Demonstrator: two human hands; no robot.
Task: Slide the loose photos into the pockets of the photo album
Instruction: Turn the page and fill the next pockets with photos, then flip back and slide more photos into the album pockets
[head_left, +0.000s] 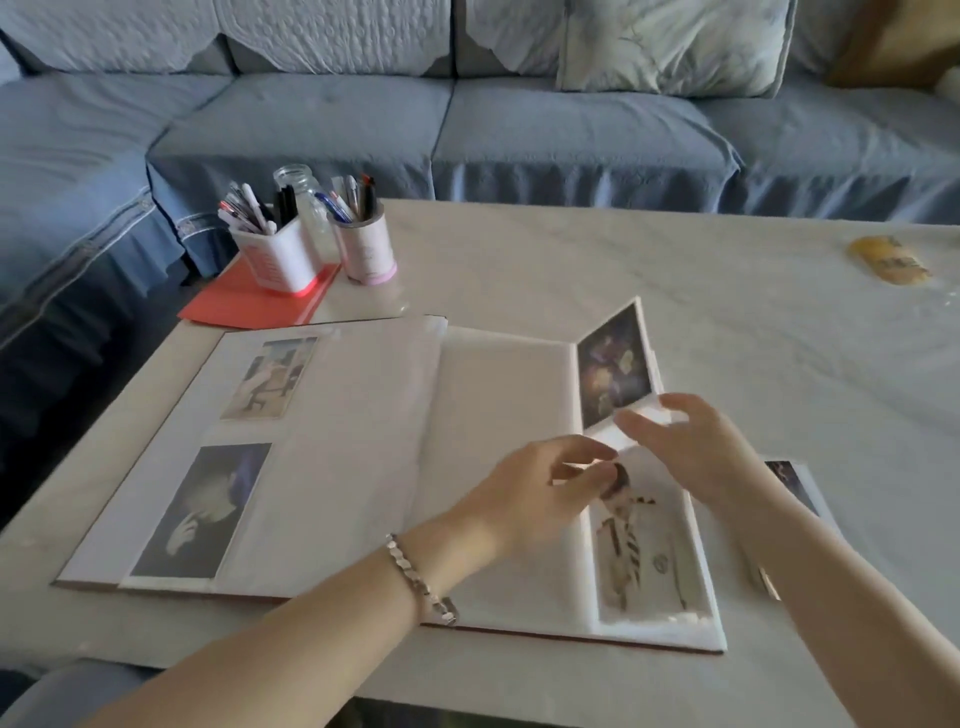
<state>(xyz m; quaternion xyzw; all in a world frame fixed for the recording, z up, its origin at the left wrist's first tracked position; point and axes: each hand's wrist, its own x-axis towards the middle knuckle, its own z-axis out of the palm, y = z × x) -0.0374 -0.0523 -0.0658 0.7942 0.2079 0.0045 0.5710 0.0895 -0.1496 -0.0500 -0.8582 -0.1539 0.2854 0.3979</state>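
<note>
— Where is the photo album?

— Open flat on the bench, at its near edge. The left page carries two pocketed photos, a pale one above a dark portrait.

— And the right page?

— Its lower outer pocket holds a photo of a figure in a striped tie. Above that, a dark photo sits tilted, its top corner poking past the album's far edge.

— What is the right grip doing?

— It pinches the white lower border of that dark photo.

— The left grip?

— Fingers curled at the top edge of the striped-tie photo's pocket. It is too blurred to tell whether they pinch anything or only touch.

— Any loose photos?

— One lies on the bench just right of the album, partly under the right forearm.

— Anything else?

— Two pen cups at the far left corner, one standing on a red folder.
</note>
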